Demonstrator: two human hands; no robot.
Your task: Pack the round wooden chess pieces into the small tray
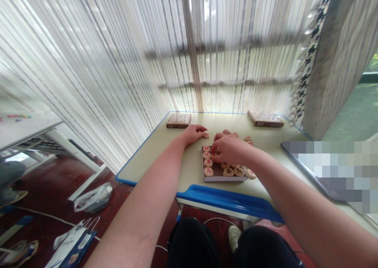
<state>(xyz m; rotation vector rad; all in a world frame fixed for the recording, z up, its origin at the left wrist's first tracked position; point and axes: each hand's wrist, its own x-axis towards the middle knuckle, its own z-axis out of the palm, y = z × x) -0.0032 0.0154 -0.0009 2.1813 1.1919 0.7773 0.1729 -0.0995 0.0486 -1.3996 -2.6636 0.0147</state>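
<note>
Pale table edged in blue, with a moulded trough at 6 o'clock; string curtain hung at 12; dark red floor below, a plastic bag left at 8; flat box set at 11, second box at 1; open tray of round pieces placed mid-table; above it the right hand is held, fingers bent, grip hidden; at the tray's 11, a loose piece is touched by the left hand's curled fingers; whether gripped cannot be told.
</note>
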